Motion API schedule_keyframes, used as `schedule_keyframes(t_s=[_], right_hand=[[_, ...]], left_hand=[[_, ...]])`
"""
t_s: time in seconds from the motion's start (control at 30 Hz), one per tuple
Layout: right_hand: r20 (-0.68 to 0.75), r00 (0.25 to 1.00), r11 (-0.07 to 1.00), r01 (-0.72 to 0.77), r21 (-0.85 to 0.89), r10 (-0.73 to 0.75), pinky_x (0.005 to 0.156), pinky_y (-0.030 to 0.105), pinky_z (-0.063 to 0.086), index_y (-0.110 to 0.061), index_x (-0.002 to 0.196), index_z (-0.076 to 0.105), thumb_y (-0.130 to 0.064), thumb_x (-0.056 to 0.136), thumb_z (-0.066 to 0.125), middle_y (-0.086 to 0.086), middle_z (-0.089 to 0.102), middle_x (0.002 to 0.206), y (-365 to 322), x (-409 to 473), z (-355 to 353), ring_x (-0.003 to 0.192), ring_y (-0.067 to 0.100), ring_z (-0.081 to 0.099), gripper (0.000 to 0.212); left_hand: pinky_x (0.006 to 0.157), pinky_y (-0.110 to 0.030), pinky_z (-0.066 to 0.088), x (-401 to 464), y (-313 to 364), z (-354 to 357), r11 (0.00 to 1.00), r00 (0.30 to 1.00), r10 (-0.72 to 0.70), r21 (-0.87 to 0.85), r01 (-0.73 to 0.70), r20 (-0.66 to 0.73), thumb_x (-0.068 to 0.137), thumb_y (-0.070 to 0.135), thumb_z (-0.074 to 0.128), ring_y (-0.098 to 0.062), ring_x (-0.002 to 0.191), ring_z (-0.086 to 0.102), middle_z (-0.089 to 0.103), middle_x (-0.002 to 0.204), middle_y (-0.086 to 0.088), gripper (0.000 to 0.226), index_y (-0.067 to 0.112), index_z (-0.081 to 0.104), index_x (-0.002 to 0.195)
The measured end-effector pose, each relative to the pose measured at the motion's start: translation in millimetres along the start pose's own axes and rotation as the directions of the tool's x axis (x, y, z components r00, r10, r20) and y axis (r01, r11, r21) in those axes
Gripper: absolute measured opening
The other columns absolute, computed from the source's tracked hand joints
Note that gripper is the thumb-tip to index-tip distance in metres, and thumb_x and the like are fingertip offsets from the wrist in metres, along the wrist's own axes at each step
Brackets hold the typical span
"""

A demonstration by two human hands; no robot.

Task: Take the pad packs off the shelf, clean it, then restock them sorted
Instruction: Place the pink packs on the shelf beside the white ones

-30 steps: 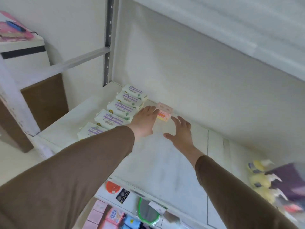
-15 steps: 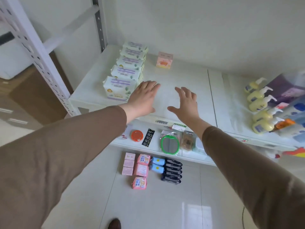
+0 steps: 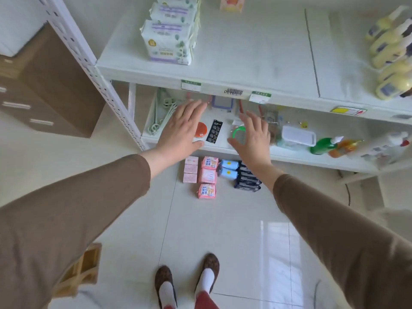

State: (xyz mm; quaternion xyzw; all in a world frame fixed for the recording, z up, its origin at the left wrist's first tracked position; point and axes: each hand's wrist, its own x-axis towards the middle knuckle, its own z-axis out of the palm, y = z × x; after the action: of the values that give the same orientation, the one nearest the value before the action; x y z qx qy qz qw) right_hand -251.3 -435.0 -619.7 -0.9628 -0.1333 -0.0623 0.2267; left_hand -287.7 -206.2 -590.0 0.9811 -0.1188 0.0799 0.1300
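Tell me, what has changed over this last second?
Both hands drew back from the small pink pack at the shelf's rear; the left hand and right hand now hang open before the lower shelf, holding nothing. The white-and-purple packs and the floor packs stayed put.

A row of white-and-lilac pad packs (image 3: 167, 42) stands upright on the white shelf (image 3: 245, 63) toward 11 o'clock, with a small pink pack (image 3: 231, 3) apart from them at 12 o'clock. On the floor (image 3: 223, 230) below, near the centre, lie pale pink packs (image 3: 190, 170), pink printed packs (image 3: 208, 177), two blue packs (image 3: 229, 168) and dark navy packs (image 3: 247, 179), grouped by colour side by side.
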Motion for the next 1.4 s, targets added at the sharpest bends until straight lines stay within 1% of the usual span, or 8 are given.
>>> schedule_keyframes(t_s=[0.13, 0.27, 0.4, 0.53, 0.67, 0.97, 1.23, 1.4], right_hand=[[0.122, 0.991, 0.998, -0.054, -0.011, 0.055, 0.104, 0.047, 0.038, -0.024, 0.144, 0.040, -0.038, 0.082, 0.074, 0.000, 0.036, 0.151, 7.2, -54.4, 60.6, 0.132, 0.028, 0.034, 0.072], [0.216, 0.972, 0.994, -0.101, 0.027, 0.093, 0.104, 0.047, 0.039, -0.023, 0.143, 0.041, -0.039, 0.081, 0.076, 0.001, 0.040, 0.148, 15.6, -104.0, 125.8, 0.129, 0.030, 0.036, 0.073], [0.303, 0.948, 0.994, -0.105, 0.022, 0.093, 0.107, 0.043, 0.036, -0.019, 0.146, 0.040, -0.040, 0.084, 0.073, 0.001, 0.042, 0.147, 29.3, -139.9, 199.8, 0.127, 0.028, 0.035, 0.073], [0.366, 0.927, 0.993, -0.111, 0.045, 0.087, 0.107, 0.042, 0.037, -0.020, 0.146, 0.038, -0.038, 0.085, 0.072, 0.000, 0.040, 0.149, 50.5, -160.3, 279.0, 0.131, 0.025, 0.033, 0.073], [0.395, 0.915, 0.994, -0.104, 0.038, 0.081, 0.107, 0.040, 0.038, -0.023, 0.149, 0.034, -0.039, 0.085, 0.073, -0.002, 0.041, 0.148, 77.0, -169.4, 354.3, 0.132, 0.025, 0.033, 0.077], [0.432, 0.896, 0.994, -0.104, -0.025, 0.105, 0.111, 0.042, 0.036, -0.013, 0.148, 0.037, -0.040, 0.085, 0.073, 0.006, 0.043, 0.147, 141.1, -168.8, 492.8, 0.135, 0.030, 0.035, 0.077], [0.436, 0.887, 0.987, -0.113, -0.113, 0.152, 0.111, 0.041, 0.030, -0.020, 0.149, 0.036, -0.045, 0.079, 0.077, 0.002, 0.042, 0.148, 187.4, -156.4, 566.2, 0.136, 0.029, 0.034, 0.084], [0.418, 0.894, 0.982, -0.099, -0.160, 0.158, 0.107, 0.043, 0.036, -0.026, 0.145, 0.036, -0.047, 0.069, 0.083, -0.002, 0.042, 0.144, 218.5, -155.6, 583.7, 0.132, 0.028, 0.034, 0.092]], left_hand=[[0.121, -0.041, 0.021, -61.7, -22.2, 54.3, 1.000, 0.996, -0.016, -0.015, 0.017, 0.093, 0.072, 0.038, 0.082, -0.029, 0.144, 0.027, 0.031, 0.154, -0.010, 0.100, 0.008, 0.028, 0.150], [0.120, -0.037, 0.023, -119.9, -42.2, 116.8, 0.991, 0.981, -0.080, -0.090, 0.096, 0.175, 0.070, 0.031, 0.084, -0.030, 0.141, 0.031, 0.036, 0.150, -0.011, 0.097, 0.007, 0.032, 0.148], [0.118, -0.030, 0.021, -166.0, -61.5, 192.0, 0.971, 0.954, -0.158, -0.136, 0.198, 0.255, 0.075, 0.032, 0.081, -0.025, 0.143, 0.026, 0.031, 0.154, -0.008, 0.095, 0.009, 0.028, 0.151], [0.119, -0.030, 0.022, -192.2, -80.1, 275.8, 0.949, 0.927, -0.212, -0.162, 0.271, 0.309, 0.080, 0.034, 0.077, -0.024, 0.145, 0.022, 0.028, 0.157, -0.007, 0.093, 0.009, 0.025, 0.153], [0.119, -0.032, 0.024, -205.5, -98.7, 357.5, 0.940, 0.909, -0.233, -0.160, 0.302, 0.344, 0.081, 0.034, 0.076, -0.024, 0.145, 0.023, 0.029, 0.157, -0.007, 0.093, 0.008, 0.024, 0.153], [0.121, -0.033, 0.023, -209.3, -139.6, 508.2, 0.937, 0.895, -0.239, -0.152, 0.315, 0.378, 0.085, 0.035, 0.071, -0.023, 0.148, 0.020, 0.025, 0.159, -0.008, 0.090, 0.009, 0.021, 0.155], [0.118, -0.033, 0.026, -186.5, -180.0, 587.9, 0.948, 0.888, -0.230, -0.114, 0.296, 0.398, 0.085, 0.030, 0.071, -0.024, 0.145, 0.023, 0.028, 0.157, -0.008, 0.087, 0.009, 0.022, 0.154], [0.117, -0.034, 0.027, -161.8, -197.8, 618.8, 0.959, 0.885, -0.218, -0.075, 0.272, 0.412, 0.084, 0.029, 0.072, -0.026, 0.143, 0.024, 0.025, 0.158, -0.008, 0.091, 0.009, 0.019, 0.155]])
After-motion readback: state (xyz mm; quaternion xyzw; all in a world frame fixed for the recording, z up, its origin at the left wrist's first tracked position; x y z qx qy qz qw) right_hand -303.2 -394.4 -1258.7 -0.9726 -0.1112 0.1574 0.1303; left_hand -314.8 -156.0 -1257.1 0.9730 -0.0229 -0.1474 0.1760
